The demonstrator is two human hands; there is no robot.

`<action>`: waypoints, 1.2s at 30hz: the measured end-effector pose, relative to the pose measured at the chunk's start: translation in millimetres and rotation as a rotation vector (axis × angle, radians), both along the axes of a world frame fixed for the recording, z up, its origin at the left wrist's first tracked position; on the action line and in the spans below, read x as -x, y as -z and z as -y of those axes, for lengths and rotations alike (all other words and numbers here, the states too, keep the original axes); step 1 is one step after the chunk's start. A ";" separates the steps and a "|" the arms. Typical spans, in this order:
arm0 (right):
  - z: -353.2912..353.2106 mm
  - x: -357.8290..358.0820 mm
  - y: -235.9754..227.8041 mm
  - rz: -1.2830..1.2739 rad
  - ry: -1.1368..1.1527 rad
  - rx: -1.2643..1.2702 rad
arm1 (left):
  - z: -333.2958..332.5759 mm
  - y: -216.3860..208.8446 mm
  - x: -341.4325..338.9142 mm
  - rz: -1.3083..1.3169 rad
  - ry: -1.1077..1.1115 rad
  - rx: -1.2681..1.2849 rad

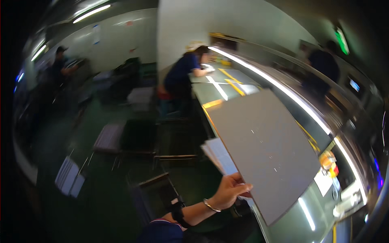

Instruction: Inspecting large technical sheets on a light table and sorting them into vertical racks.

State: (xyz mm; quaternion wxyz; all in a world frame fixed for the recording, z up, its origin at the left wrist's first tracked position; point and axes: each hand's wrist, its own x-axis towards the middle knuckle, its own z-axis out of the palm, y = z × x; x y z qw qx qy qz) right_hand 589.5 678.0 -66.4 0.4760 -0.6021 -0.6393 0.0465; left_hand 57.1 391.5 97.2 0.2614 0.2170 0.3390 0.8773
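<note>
My left hand pinches the left edge of a large flat grey panel, with the thumb on top and the other fingers curled beneath. The panel is tilted above a greenish workbench and has a thin brownish edge. Several small bright specks show on its grey face. Just beyond my hand, white sheets of paper stick out at the panel's left side, partly hidden by it. A bangle and a dark wristband circle my left wrist. My right hand does not show.
A seated person leans over the bench's far end. Bright strip lights run along the bench. Yellow and red items and white bottles stand at its right. Stools and another person are at left, blurred.
</note>
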 end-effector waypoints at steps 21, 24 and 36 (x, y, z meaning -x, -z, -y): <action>114.5 42.8 -66.6 -1.651 -0.099 0.350 | -169.8 49.2 -272.2 -0.823 1.713 0.569; 106.5 27.1 -75.1 -1.653 0.062 0.266 | -184.7 34.9 -250.3 -0.923 1.352 0.474; 92.9 46.1 -80.3 -1.521 -0.142 0.273 | -140.4 52.8 -44.1 -1.372 -0.374 0.798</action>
